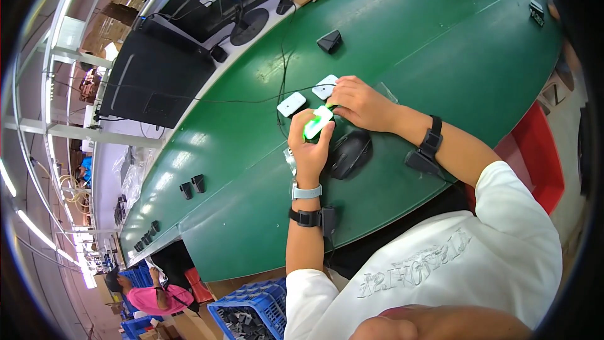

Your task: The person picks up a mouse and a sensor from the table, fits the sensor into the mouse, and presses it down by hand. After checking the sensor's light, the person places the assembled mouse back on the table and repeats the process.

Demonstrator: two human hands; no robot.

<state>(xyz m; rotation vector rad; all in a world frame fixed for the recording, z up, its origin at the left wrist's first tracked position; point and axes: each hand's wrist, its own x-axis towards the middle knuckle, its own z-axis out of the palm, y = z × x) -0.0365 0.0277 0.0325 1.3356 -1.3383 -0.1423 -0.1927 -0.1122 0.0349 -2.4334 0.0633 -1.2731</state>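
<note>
My left hand (308,154) grips a small white rounded box (319,123) that glows bright green, between thumb and fingers. Close to the far end of that box, my right hand (360,104) has its fingertips pinched together; whatever they hold is hidden. Just beyond the hands lie two similar white boxes, one on the left (292,104) and one partly beside my right fingers (324,87). A thin black cable (251,100) runs over the table toward them. Nearer to me, a black computer mouse (351,154) rests on the green table between my forearms.
The green table (251,226) carries black blocks (329,41), with more small black pieces (192,186) at left and far right. Monitors (157,79) stand along the far edge. A blue crate (251,308), a red bin (535,157) and a person in pink (160,299) are around it.
</note>
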